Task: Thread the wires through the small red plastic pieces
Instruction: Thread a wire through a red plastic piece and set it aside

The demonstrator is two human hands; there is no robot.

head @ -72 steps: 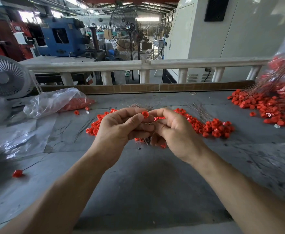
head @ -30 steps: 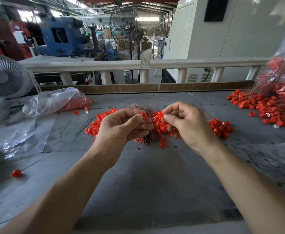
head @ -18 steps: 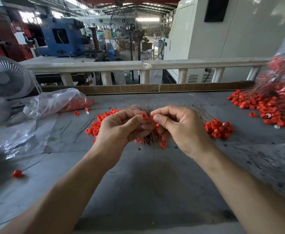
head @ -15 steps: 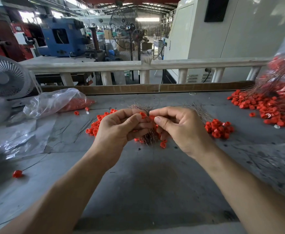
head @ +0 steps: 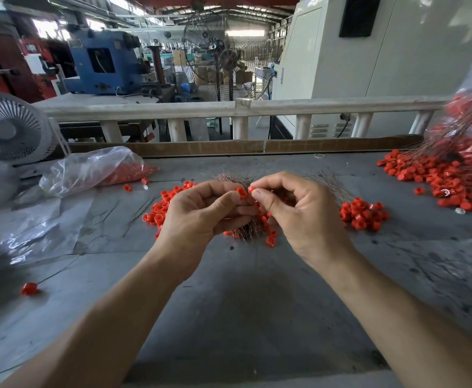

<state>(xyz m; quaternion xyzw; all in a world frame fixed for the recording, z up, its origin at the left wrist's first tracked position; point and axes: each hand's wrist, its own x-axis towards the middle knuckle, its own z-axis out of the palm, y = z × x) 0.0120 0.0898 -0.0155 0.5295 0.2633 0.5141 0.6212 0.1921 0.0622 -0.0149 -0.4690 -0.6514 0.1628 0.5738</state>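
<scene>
Wires, thin and brownish, bunched in left hand (head: 201,217), which pinches small red plastic piece (head: 241,193); right hand (head: 299,211) pinches second piece (head: 251,189) touching it; misalignment risks a missed hole; slip drops piece into red loose pile (head: 362,214) behind.

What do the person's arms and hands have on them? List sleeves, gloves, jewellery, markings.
Nothing worn shows. The left hand and right hand are bare, without gloves, rings, watch or wristband. Both forearms are bare to the frame's edge, so no sleeves are visible. No markings are visible.
</scene>
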